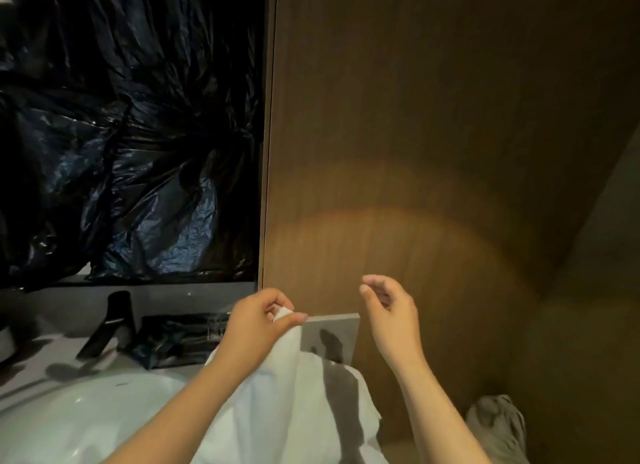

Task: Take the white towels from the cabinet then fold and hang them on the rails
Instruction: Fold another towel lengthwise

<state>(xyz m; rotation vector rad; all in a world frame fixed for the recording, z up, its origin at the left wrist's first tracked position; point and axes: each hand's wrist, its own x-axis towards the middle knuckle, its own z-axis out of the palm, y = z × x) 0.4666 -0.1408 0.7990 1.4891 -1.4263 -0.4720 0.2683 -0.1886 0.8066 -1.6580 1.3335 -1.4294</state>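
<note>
A white towel (pixel 294 394) hangs down in front of me at the lower centre. My left hand (pixel 259 321) pinches its top corner between thumb and fingers. To the right, my right hand (pixel 388 307) is raised with loosely curled fingers and holds nothing, a short gap away from the towel. Behind the towel a grey square plate (pixel 332 332) is fixed to the brown wooden panel (pixel 415 152). No rail or cabinet opening shows clearly.
A white basin (pixel 86 411) lies at the lower left with a black tap (pixel 110 325) behind it. Black plastic sheeting (pixel 121 134) covers the upper left. Dark packets (pixel 173 339) rest on the counter. Grey cloth (pixel 498 425) shows at the lower right.
</note>
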